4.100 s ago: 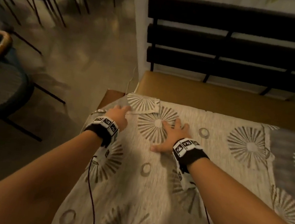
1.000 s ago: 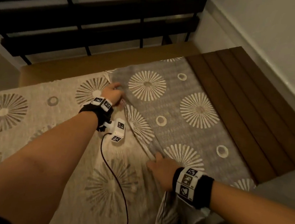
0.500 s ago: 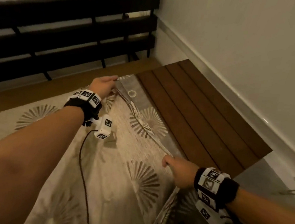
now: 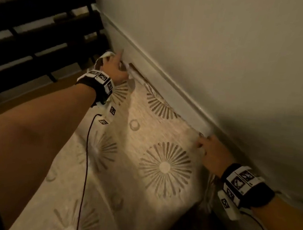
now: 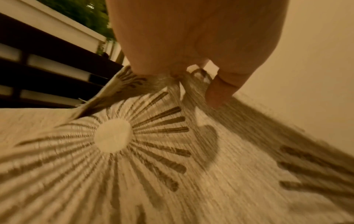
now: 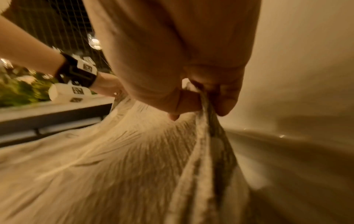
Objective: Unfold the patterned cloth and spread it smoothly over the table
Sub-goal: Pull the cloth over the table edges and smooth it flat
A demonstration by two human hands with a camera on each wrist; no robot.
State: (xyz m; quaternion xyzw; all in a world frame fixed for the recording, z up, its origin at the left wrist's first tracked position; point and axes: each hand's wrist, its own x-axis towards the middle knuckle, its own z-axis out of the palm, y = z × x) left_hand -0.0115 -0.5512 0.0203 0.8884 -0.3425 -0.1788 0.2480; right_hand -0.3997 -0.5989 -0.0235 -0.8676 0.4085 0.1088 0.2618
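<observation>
The patterned cloth (image 4: 142, 151), beige with grey sunburst and ring motifs, lies stretched across the table up to the wall. My left hand (image 4: 114, 69) grips the cloth's far corner by the wall; in the left wrist view my fingers (image 5: 220, 91) bunch the fabric (image 5: 134, 136). My right hand (image 4: 210, 152) pinches the near part of the same edge; the right wrist view shows the hem (image 6: 206, 136) hanging from between my thumb and fingers. The table top is hidden under the cloth.
A pale wall (image 4: 229, 57) with a white skirting ledge (image 4: 169, 83) runs right along the cloth's edge. A dark slatted bench back (image 4: 41, 17) stands at the far left. Sensor cables (image 4: 85, 164) trail from both wrists over the cloth.
Both hands have carried the folded-over flap rightward across the brown slats to the wall. The bare wood seen half a second ago is now covered by the cloth's lighter side.
</observation>
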